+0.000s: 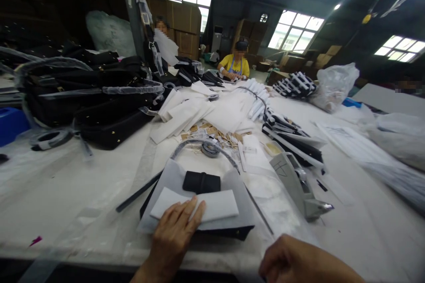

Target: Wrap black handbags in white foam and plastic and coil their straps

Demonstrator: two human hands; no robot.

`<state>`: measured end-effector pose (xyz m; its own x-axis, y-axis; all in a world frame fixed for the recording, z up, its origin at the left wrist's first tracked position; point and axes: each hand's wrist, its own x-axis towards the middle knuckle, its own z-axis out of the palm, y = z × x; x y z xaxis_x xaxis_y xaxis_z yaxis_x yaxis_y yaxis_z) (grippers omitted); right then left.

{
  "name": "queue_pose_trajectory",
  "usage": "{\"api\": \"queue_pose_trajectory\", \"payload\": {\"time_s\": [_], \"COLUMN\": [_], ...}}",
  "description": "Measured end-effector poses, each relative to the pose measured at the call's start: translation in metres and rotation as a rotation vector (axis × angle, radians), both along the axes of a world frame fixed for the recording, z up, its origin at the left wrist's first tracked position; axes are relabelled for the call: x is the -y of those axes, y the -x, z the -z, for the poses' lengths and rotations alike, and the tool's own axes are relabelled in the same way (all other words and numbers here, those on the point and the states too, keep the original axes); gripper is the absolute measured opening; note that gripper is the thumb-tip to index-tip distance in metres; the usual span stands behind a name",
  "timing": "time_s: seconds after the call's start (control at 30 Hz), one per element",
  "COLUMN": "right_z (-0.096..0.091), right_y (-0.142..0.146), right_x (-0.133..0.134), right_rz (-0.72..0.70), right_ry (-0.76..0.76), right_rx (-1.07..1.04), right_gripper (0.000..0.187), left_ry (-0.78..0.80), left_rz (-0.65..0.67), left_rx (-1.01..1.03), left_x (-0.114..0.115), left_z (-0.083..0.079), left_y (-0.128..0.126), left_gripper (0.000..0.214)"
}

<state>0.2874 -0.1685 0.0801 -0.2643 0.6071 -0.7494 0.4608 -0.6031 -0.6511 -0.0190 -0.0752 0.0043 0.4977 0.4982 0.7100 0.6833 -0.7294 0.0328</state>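
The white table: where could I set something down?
Bare tabletop lies left of the black bag under the left hand, and right of the grey tool. It is crowded farther on, among the white paper sheets and black bags.

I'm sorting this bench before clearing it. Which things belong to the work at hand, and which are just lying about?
In hand: left hand pressing a white sheet onto a grey translucent wrap over a black bag, beside a small black pouch; right hand near the bag.

Lying about: stacked black handbags, a pile of white sheets, a grey device, a plastic bag.
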Motion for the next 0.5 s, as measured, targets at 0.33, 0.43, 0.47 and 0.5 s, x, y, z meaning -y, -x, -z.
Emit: {"api": "queue_pose_trajectory", "payload": {"time_s": [0.33,0.43,0.47,0.5], "right_z": [-0.039,-0.012,-0.004,0.003], "right_y": [0.038,0.045,0.046,0.046], "right_x": [-0.176,-0.221,-0.231,-0.238], "right_rz": [-0.149,-0.187,-0.197,-0.206], "right_ry": [-0.736,-0.676,-0.657,-0.643], "right_rx": [0.655,0.797,0.828,0.86], "right_gripper": [0.018,0.015,0.02,0.025], "left_ry": [-0.03,-0.027,-0.023,-0.017], "left_rz": [-0.013,-0.009,-0.007,-0.005], "left_rx": [0.029,0.008,0.008,0.009], "left_x": [0.011,0.01,0.008,0.007], "left_z": [0.003,0.004,0.005,0.006], "left_y": [-0.03,-0.033,-0.034,-0.035], "left_gripper": [0.04,0.039,0.039,0.039]}}
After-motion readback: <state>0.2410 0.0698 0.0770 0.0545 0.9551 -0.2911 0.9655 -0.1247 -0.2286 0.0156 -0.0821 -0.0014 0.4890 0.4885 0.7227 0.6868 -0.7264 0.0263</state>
